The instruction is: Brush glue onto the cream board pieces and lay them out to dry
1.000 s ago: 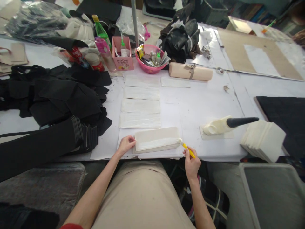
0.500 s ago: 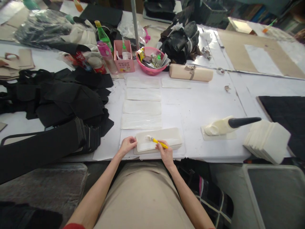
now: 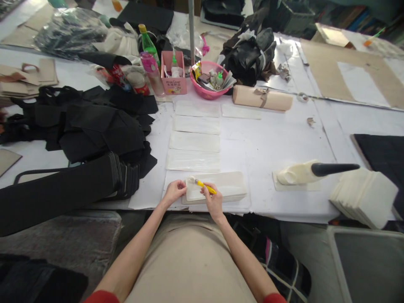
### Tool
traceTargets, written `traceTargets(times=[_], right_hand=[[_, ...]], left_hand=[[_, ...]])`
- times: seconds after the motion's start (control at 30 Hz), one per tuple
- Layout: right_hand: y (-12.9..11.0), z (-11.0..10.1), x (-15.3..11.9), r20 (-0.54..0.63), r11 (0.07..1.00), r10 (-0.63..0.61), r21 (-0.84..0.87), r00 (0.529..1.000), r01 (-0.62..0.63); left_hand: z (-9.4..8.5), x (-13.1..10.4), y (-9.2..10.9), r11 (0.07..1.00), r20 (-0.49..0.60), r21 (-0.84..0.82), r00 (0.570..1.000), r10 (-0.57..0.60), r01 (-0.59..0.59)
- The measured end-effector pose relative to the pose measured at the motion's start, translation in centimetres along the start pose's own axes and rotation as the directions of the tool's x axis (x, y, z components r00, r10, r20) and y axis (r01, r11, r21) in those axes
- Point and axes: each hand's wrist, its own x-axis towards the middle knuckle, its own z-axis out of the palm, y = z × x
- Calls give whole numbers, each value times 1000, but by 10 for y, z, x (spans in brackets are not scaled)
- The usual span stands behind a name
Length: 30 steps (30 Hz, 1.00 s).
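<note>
A white-covered table (image 3: 268,143) fills the worker's view, with a heap of black pieces (image 3: 94,126) spread across it at ten o'clock from the worker's hands. At twelve o'clock, a column of four pale strips (image 3: 194,142) runs away from the worker. At three o'clock, well apart from the hands, a fanned stack of off-white pieces (image 3: 362,195) leans near the table's edge. Directly before the worker, at the clock's centre, sits a low stack of long pale panels (image 3: 229,185).

The right hand (image 3: 214,205) pinches a yellow-handled brush (image 3: 200,184) between thumb and fingers, its whitish bristles at the top panel's nine o'clock end. The left hand (image 3: 174,192) is beside that same end, thumb and fingertips drawn close together; whether they nip a panel cannot be told.

Good work here would seem to call for light, even strokes along the panel's length, with the bristles laid low and carried right out to the corners. Too loaded a brush could spill over onto the panels beneath. The left fingertips would best steady the edge while staying clear of the bristles.
</note>
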Motion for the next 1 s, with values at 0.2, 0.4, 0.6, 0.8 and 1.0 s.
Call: traceTargets(times=[0.2, 0.4, 0.6, 0.8, 1.0], right_hand=[[-7, -12, -3, -48, 999, -36, -43, 998, 34], [-2, 5, -2, 28, 1000, 26, 15, 999, -27], [6, -11, -25, 100, 974, 191, 101, 977, -201], [6, -29, -39, 131, 981, 179, 52, 975, -187], [7, -70, -37, -169, 986, -3, -164, 986, -25]], left_hand=[[0, -1, 3, 1000, -2, 0, 1000, -10, 10], [-1, 0, 3, 1000, 15, -19, 1000, -12, 13], [-1, 1, -2, 1000, 15, -17, 1000, 7, -6], [-1, 1, -6, 997, 10, 42, 998, 58, -58], [-3, 2, -2, 979, 16, 165, 993, 116, -117]])
